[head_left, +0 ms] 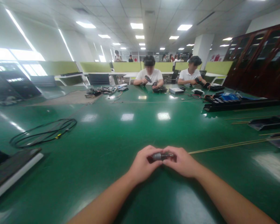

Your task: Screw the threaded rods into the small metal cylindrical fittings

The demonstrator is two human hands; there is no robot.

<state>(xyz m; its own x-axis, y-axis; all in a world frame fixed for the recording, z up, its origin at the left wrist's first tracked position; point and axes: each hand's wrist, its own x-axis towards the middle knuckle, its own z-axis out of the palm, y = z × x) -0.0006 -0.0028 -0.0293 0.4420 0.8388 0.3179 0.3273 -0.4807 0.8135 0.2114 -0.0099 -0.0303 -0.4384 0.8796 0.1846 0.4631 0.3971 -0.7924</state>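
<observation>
A small metallic cylindrical part lies sideways between my two hands, just above the green table. My left hand is closed round its thicker grey end with thumb and fingers. At the thinner right end, my right hand pinches a narrow shaft-like piece. The fingertips of both hands meet or nearly meet at the middle of the part. Its finer details are too small to make out.
A coiled black cable and a dark flat panel lie left. Thin brass rods and black metal channels are right. Two people sit across the table, holding tools, near a white box and electronic parts.
</observation>
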